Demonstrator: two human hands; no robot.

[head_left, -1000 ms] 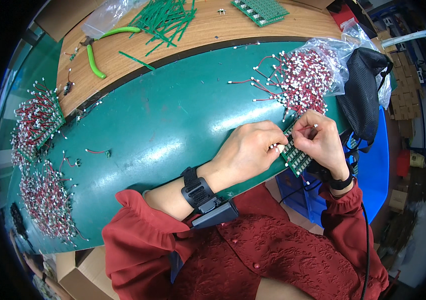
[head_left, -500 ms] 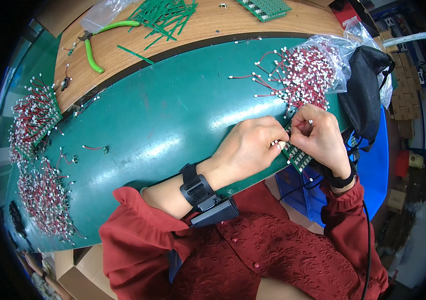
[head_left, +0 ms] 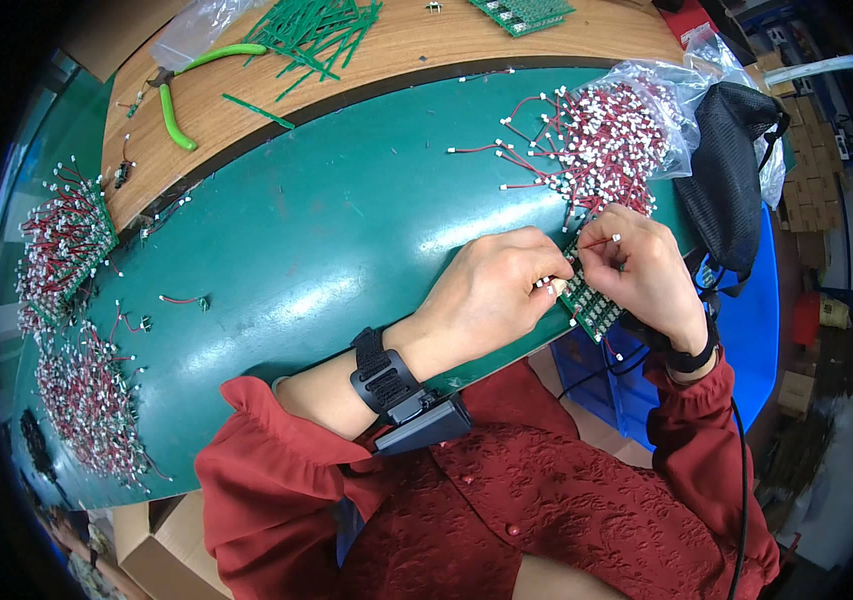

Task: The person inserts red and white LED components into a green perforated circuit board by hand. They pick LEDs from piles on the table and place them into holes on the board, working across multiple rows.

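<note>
A green circuit board (head_left: 596, 314) with rows of small pale parts lies at the table's near right edge, partly hidden under my hands. My left hand (head_left: 494, 288) is closed in a pinch at the board's left side, with small white connectors (head_left: 544, 284) showing at its fingertips. From the other side my right hand (head_left: 643, 272) bends over the board, thumb and forefinger closed on a short red wire lead (head_left: 598, 243) with a white connector at its end. The exact contact between fingertips and board is hidden.
Behind my hands lies a heap of red wire leads (head_left: 606, 140), partly in a clear plastic bag (head_left: 681, 110). A black mesh pouch (head_left: 724, 185) and a blue bin (head_left: 761, 330) are to the right. Wired boards (head_left: 66, 245), a second lead pile (head_left: 91, 405) and green-handled cutters (head_left: 174, 120) are left.
Both hands stay over the board with only slight finger movement. The red lead in my right fingers now shows more of its length. The whole view has shifted a little.
</note>
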